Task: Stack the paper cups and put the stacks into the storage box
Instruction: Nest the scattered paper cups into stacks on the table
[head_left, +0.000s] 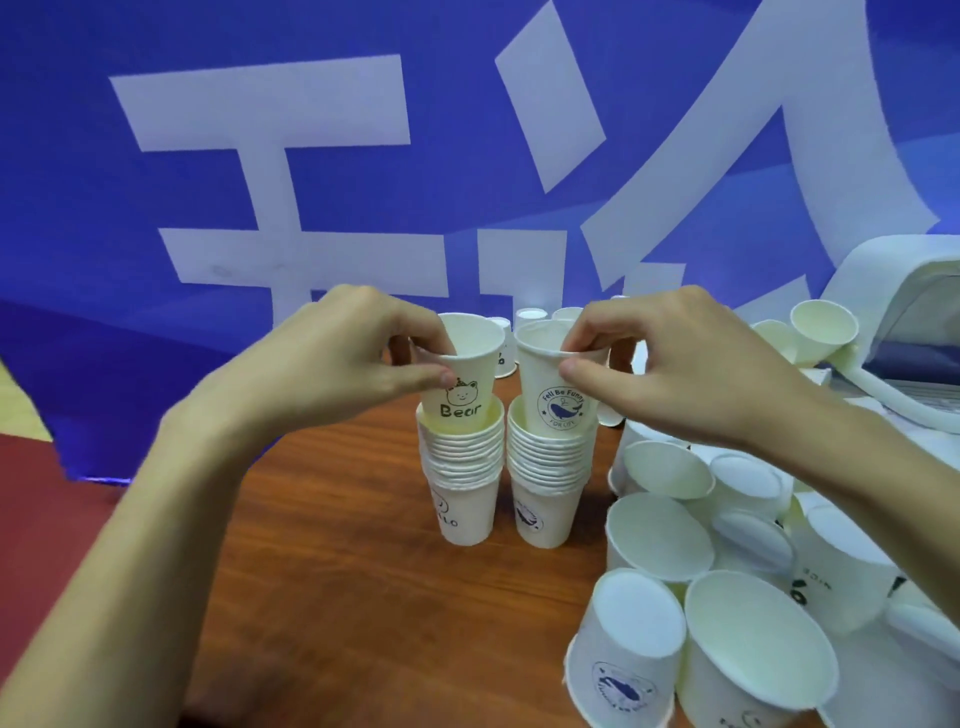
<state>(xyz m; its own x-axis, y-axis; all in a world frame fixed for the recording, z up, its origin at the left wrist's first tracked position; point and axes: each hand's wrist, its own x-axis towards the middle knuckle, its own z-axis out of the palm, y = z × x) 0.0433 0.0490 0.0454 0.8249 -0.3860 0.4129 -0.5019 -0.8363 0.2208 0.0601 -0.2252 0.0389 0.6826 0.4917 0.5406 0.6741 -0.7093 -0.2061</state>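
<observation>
The left hand pinches the rim of a Bear cup half-seated in the left stack on the desk; the right hand pinches a whale-print cup entering the right stack. Thin paper likely crushes easily, so rim grips suit. Loose cups crowd the right, beside the white storage box.

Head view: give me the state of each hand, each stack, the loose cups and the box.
Left hand: pinching the bear cup, partly nested in the left stack.
Right hand: pinching the whale cup, partly nested in the right stack.
Both stacks: upright on the table.
Loose cups: unstacked, many tipped.
Storage box: open.
</observation>
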